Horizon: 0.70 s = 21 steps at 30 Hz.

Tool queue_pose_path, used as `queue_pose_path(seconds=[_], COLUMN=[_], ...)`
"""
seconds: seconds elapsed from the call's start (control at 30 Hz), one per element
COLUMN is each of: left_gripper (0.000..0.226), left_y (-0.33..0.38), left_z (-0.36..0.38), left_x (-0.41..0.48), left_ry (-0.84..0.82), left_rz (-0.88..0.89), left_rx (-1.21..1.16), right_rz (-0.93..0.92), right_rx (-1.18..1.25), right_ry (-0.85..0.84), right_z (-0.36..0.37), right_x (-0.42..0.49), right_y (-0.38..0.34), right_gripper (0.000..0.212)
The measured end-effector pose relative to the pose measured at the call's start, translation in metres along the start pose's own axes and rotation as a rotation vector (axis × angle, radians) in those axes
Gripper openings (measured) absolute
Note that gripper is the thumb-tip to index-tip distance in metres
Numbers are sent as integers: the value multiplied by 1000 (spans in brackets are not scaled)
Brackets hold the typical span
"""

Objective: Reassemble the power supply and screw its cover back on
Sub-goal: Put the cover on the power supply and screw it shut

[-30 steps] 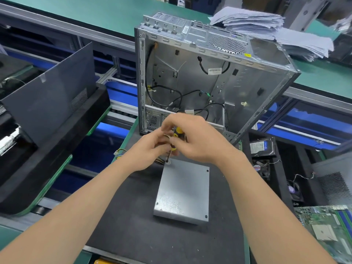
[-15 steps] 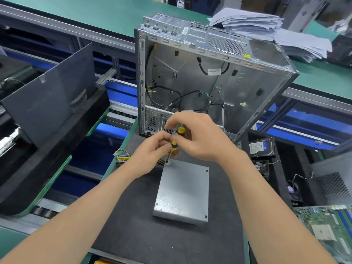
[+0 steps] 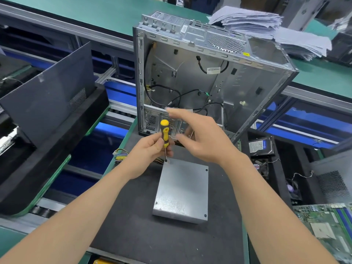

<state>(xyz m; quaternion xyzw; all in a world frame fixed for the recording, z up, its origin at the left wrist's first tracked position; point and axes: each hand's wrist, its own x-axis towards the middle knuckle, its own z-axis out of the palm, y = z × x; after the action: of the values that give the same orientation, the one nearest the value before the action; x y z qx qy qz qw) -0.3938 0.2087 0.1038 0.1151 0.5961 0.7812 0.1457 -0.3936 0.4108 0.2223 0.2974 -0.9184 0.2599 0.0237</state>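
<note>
The grey metal power supply (image 3: 182,189) lies flat on a black mat (image 3: 133,216), cover up, with screws visible in its right and near corners. My left hand (image 3: 148,151) grips a yellow-and-black screwdriver (image 3: 164,133) upright, its tip on the far left corner of the cover. My right hand (image 3: 202,138) hovers just right of the screwdriver handle, fingers spread, holding nothing. Yellow and black wires (image 3: 121,154) stick out from the power supply's far left side.
An open, empty computer case (image 3: 219,77) stands upright just behind my hands. A dark side panel (image 3: 47,92) leans at the left. A hard drive (image 3: 261,146), fans and a motherboard (image 3: 327,225) lie to the right. Stacked papers (image 3: 266,25) rest on the green bench behind.
My right hand has let go of the screwdriver handle and lifted away to the right with fingers spread. My left hand still holds the screwdriver on the far left corner screw.
</note>
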Motion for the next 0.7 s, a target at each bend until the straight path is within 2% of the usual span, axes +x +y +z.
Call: queue_pose_path(seconds=[0.07, 0.17, 0.23, 0.3, 0.37, 0.43, 0.5, 0.57, 0.6, 0.7], left_gripper=[34, 33, 32, 29, 36, 35, 32, 30, 31, 34], left_y=[3, 6, 5, 3, 0, -2, -3, -1, 1, 3], left_z=[4, 10, 10, 7, 7, 7, 6, 6, 7, 8], left_x=[1, 3, 3, 3, 4, 7, 10, 10, 9, 7], left_ry=[-65, -124, -122, -144, -139, -103, -110, -122, -120, -120], left_rz=[1, -6, -3, 37, 54, 42, 46, 64, 67, 54], left_rx=[49, 34, 20, -28, -9, 90, 124, 69, 27, -60], right_rz=[-13, -49, 22, 148, 249, 252, 166, 35, -4, 37], right_rx=[65, 49, -34, -157, -225, -254, -239, -58, 5, 64], right_ry=[-37, -45, -7, 32, 93, 166, 199, 119, 42, -36], right_z=[0, 3, 1, 2, 9, 15, 15, 8, 4, 1], right_x=[0, 6, 11, 14, 15, 13, 11, 9, 8, 9], right_y=[-2, -6, -10, -14, -17, -20, -19, -14, -13, -10], right_gripper=[60, 30, 8, 30, 50, 59, 50, 15, 8, 19])
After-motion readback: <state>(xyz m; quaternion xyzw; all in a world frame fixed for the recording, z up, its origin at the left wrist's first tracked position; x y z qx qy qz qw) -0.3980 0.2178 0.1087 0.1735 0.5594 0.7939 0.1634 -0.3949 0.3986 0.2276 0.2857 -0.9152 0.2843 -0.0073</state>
